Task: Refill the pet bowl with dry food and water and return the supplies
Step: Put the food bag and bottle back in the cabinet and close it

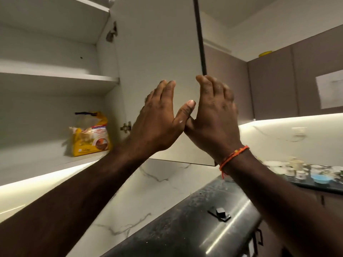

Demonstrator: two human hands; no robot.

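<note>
Fingers (pixel 167 86) of both hands spread flat, ungripping, against the open cabinet door (pixel 157 43); yellow pet food bag (pixel 91 135) stands on the bottom shelf (pixel 37 156).

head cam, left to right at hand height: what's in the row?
yellow food bag on the lowest cupboard shelf → door hinge → left hand → right hand, both flat on the open cupboard door → cups on the far counter

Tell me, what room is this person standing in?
Most likely a home kitchen. There is a white wall cupboard with its door open and a yellow bag of food on the bottom shelf, a black speckled stone counter, and small cups and bowls set out along it.
</note>
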